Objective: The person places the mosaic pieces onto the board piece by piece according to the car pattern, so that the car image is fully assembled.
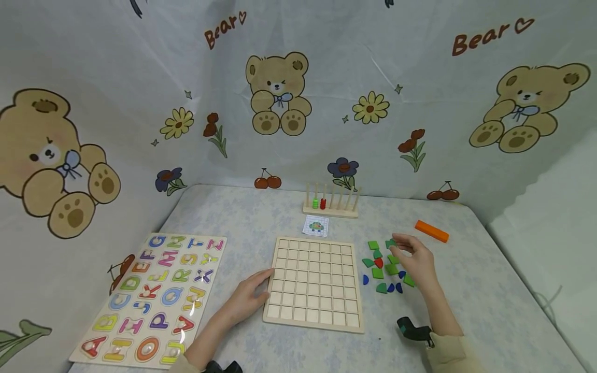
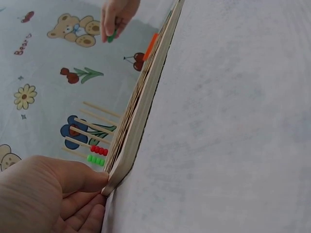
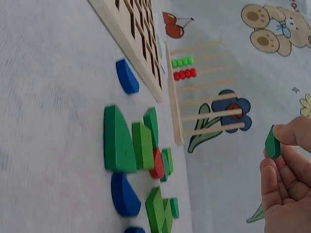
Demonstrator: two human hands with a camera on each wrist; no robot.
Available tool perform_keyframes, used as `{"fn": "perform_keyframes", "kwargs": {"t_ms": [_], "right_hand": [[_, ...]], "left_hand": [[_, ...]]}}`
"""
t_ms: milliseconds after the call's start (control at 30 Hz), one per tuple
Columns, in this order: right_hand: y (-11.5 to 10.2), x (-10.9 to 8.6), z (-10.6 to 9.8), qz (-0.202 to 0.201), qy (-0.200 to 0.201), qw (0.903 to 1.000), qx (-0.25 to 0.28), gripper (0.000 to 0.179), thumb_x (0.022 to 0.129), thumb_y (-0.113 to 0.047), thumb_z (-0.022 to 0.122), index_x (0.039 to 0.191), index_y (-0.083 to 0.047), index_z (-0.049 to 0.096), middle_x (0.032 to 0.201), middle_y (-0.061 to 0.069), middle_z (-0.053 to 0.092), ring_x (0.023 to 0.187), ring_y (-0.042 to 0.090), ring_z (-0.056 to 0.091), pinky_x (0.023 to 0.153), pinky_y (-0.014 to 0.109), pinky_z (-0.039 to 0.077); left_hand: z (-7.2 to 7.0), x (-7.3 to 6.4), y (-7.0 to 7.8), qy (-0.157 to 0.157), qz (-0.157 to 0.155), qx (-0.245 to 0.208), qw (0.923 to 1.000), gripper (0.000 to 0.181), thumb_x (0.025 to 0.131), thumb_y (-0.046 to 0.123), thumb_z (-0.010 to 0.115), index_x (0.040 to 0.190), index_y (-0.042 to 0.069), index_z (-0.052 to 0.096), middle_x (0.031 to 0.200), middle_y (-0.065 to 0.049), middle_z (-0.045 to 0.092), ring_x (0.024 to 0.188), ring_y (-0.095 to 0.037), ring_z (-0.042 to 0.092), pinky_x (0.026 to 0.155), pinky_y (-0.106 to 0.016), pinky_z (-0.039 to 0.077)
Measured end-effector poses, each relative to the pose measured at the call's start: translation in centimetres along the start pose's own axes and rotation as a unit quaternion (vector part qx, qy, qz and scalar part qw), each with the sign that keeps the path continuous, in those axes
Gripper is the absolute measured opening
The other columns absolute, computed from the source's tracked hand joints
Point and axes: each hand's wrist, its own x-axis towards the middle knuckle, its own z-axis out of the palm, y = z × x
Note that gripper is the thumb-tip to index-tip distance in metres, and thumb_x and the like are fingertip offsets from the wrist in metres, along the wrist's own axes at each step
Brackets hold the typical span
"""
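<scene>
Fingers of R hand (image 1: pixel 414 260) pinched a sm. green block (image 3: pixel 272 145) against the thumb, held up off the table (image 1: pixel 494 290) nr loose pcs (image 1: pixel 377 273), R of grid board (image 1: pixel 312 285); L hand (image 1: pixel 244 297), fingers relaxed, touched board's L edge.

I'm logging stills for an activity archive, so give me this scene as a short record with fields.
Left hand: touches the left edge of the light wooden grid board
Right hand: pinches a small dark green piece, raised off the tabletop
Loose pieces: flat green, blue and red shapes, right of the grid board
Beyond the grid board: small white card with a green figure; behind it, a wooden peg stand with green beads and red beads
Far left: white board with multicoloured letters
Far right: orange bar
</scene>
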Motion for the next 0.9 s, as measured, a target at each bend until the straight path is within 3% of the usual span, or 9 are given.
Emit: {"fn": "perform_keyframes", "kwargs": {"t_ms": [100,167,267,300,600,900], "right_hand": [[-5.2,-0.4,0.4,0.0,-0.029,0.9984,0.048,0.034,0.091,-0.025,0.065,0.12,-0.008,0.061,0.114,0.004,0.061,0.097,0.015,0.055,0.088,0.028,0.048],[-8.0,-0.5,0.6,-0.001,-0.046,0.996,0.076,0.034,0.09,-0.018,0.066,0.119,-0.002,0.06,0.113,0.012,0.061,0.098,0.023,0.055,0.088,0.042,0.048],[-8.7,-0.3,2.0,-0.031,-0.051,0.9944,0.087,0.033,0.089,-0.02,0.067,0.117,-0.003,0.062,0.111,0.009,0.061,0.096,0.021,0.056,0.085,0.042,0.049],[-9.3,-0.3,2.2,-0.03,-0.057,0.9946,0.081,0.033,0.09,-0.02,0.066,0.117,-0.002,0.061,0.111,0.01,0.061,0.096,0.023,0.056,0.085,0.047,0.048],[-11.3,-0.1,4.9,-0.051,-0.099,0.9892,0.095,0.03,0.086,-0.004,0.068,0.115,0.003,0.061,0.111,0.017,0.062,0.099,0.031,0.058,0.086,0.044,0.049],[-15.5,-0.5,5.3,-0.054,-0.137,0.9806,0.129,0.03,0.085,0.007,0.064,0.113,0.013,0.058,0.11,0.027,0.059,0.1,0.043,0.055,0.087,0.053,0.047]], "left_hand": [[0.0,0.0,0.0,0.0,-0.006,0.001,1.0,0.056,0.087,-0.001,0.062,0.14,0.002,0.043,0.141,-0.014,0.044,0.132,-0.03,0.036,0.108,-0.047,0.031],[-0.1,0.0,0.0,0.001,-0.004,0.003,1.0,0.056,0.087,-0.001,0.062,0.14,0.002,0.043,0.141,-0.014,0.044,0.132,-0.03,0.036,0.107,-0.047,0.031],[-0.1,0.1,-0.1,0.0,-0.001,0.003,1.0,0.056,0.087,-0.001,0.062,0.14,0.002,0.043,0.141,-0.014,0.044,0.132,-0.03,0.036,0.107,-0.049,0.032],[-0.1,0.1,-0.2,0.0,0.001,0.004,1.0,0.056,0.088,-0.001,0.062,0.14,0.002,0.043,0.141,-0.014,0.043,0.132,-0.03,0.036,0.106,-0.049,0.032],[0.0,0.0,-0.3,-0.002,0.002,-0.002,1.0,0.056,0.088,0.0,0.062,0.14,0.001,0.043,0.142,-0.013,0.043,0.133,-0.029,0.035,0.107,-0.048,0.031],[0.0,0.1,-0.3,-0.002,0.003,0.001,1.0,0.056,0.087,-0.001,0.062,0.14,0.001,0.043,0.141,-0.013,0.044,0.133,-0.029,0.035,0.108,-0.047,0.031]]}}
